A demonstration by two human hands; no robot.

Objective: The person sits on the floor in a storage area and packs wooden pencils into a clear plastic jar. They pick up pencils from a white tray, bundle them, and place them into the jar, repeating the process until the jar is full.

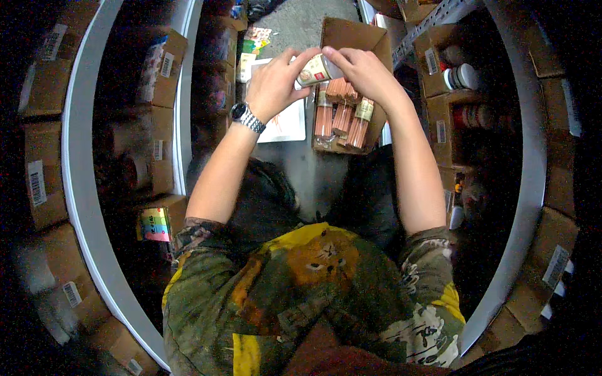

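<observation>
Between my two hands, above an open cardboard box, is a labelled cylindrical packet (312,70) in clear wrapping. My left hand (276,84) grips its left end, with thumb below and fingers over the top. The fingers of my right hand (366,73) hold its right end. What the packet contains is hidden. Inside the cardboard box (352,30) lie several wrapped bundles of thin reddish-brown sticks (345,117), some with cream paper labels. Left of the box, partly under my left hand, a flat white tray or board (294,127) carries a few thin orange-red sticks.
Shelving with a pale upright (82,155) runs along my left, holding cardboard boxes (162,70). On the right, another upright (531,141) stands by boxes with white-lidded jars (461,76). Colourful printed packaging (256,40) lies on the grey floor (305,21) ahead.
</observation>
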